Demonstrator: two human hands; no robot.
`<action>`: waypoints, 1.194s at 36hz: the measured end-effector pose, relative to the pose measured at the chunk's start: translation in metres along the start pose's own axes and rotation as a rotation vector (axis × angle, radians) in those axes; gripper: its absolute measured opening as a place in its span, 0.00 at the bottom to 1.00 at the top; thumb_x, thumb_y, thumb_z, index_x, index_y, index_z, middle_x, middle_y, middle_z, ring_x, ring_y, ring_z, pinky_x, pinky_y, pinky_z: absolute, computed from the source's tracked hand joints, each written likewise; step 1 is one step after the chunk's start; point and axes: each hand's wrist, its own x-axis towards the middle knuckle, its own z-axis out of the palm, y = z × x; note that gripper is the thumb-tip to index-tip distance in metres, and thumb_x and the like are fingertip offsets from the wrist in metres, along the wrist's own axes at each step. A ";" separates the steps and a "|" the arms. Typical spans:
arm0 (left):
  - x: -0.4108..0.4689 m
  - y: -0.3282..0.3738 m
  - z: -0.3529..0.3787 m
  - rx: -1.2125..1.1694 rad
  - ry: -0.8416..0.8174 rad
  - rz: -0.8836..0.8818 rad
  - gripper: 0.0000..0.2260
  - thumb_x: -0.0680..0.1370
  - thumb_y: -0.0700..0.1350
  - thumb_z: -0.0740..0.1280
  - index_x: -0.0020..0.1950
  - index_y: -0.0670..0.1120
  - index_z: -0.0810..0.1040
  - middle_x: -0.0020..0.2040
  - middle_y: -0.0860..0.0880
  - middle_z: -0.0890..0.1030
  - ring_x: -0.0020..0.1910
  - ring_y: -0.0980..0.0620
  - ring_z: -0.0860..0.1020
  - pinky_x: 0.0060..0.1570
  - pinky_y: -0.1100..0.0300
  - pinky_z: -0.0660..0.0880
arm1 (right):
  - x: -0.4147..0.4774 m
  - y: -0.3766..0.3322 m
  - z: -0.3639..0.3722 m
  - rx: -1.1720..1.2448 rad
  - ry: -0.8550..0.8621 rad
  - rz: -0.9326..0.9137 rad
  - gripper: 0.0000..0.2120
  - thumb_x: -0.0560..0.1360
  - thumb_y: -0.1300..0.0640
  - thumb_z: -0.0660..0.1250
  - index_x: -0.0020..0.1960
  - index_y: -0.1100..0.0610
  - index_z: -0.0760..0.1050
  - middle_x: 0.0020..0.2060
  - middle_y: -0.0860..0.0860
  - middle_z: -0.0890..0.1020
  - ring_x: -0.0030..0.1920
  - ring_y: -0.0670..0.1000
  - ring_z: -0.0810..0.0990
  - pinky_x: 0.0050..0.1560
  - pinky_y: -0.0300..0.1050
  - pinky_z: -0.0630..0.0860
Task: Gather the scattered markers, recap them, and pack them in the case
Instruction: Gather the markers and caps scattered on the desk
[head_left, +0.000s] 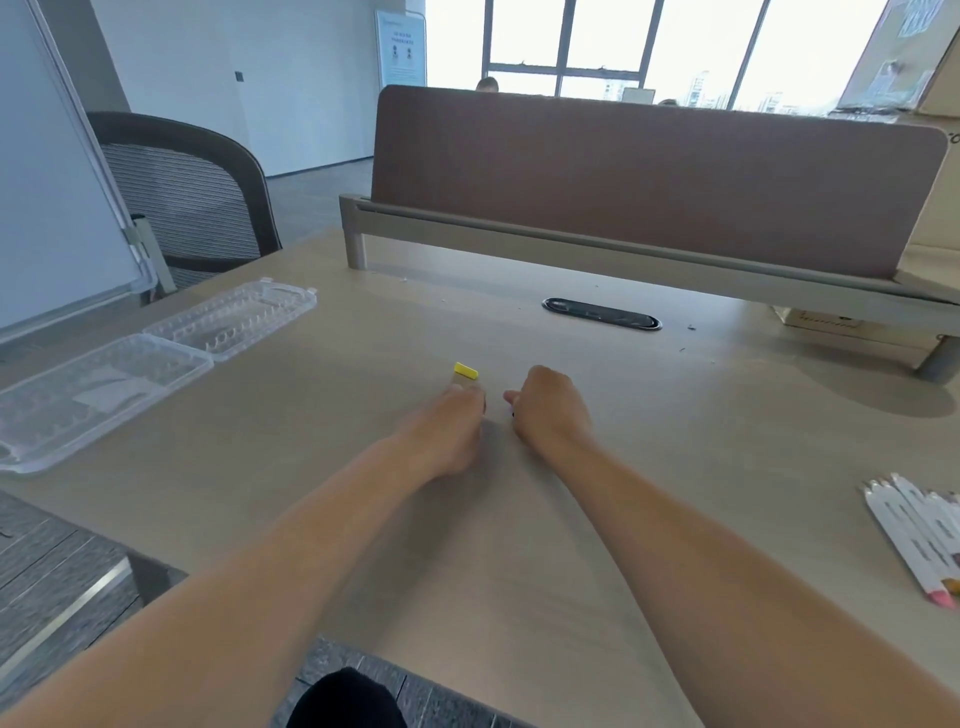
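Observation:
My left hand (447, 421) rests on the table's middle with its fingers curled round a pale marker (460, 385). The marker's yellow end (466, 370) sticks out beyond the fingertips, pointing away from me. Just to the right, my right hand (548, 408) is curled into a loose fist, thumb toward the left hand. A small dark piece (513, 414) shows under its fingers, and the rest of that piece is hidden. The clear plastic case (156, 345) lies open and flat at the left. Several white markers (914, 540) lie bunched at the right edge.
A whiteboard (57, 208) leans at the far left beside a mesh chair (192, 192). A brown divider panel (649, 182) runs along the back of the desk, with a black cable grommet (601, 313) in front of it. The table's front edge is near my elbows.

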 end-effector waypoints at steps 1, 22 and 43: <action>0.001 -0.001 0.000 0.000 0.010 0.002 0.02 0.79 0.41 0.56 0.50 0.47 0.68 0.49 0.46 0.72 0.47 0.45 0.73 0.46 0.55 0.69 | 0.000 -0.001 0.000 -0.013 -0.007 0.003 0.09 0.80 0.55 0.65 0.51 0.62 0.77 0.50 0.60 0.82 0.54 0.61 0.80 0.43 0.44 0.69; 0.018 -0.005 -0.019 -0.050 0.151 -0.008 0.06 0.77 0.35 0.59 0.53 0.41 0.72 0.53 0.41 0.77 0.52 0.40 0.76 0.52 0.47 0.74 | 0.002 -0.024 -0.005 -0.396 -0.133 -0.123 0.13 0.74 0.70 0.63 0.57 0.63 0.77 0.54 0.59 0.81 0.56 0.60 0.80 0.44 0.45 0.71; 0.055 -0.021 -0.031 0.270 0.079 0.017 0.12 0.77 0.39 0.61 0.60 0.45 0.70 0.52 0.41 0.72 0.47 0.39 0.76 0.41 0.54 0.70 | 0.050 -0.021 0.015 -0.051 -0.052 -0.080 0.09 0.77 0.63 0.62 0.39 0.56 0.65 0.37 0.51 0.72 0.36 0.53 0.73 0.30 0.42 0.64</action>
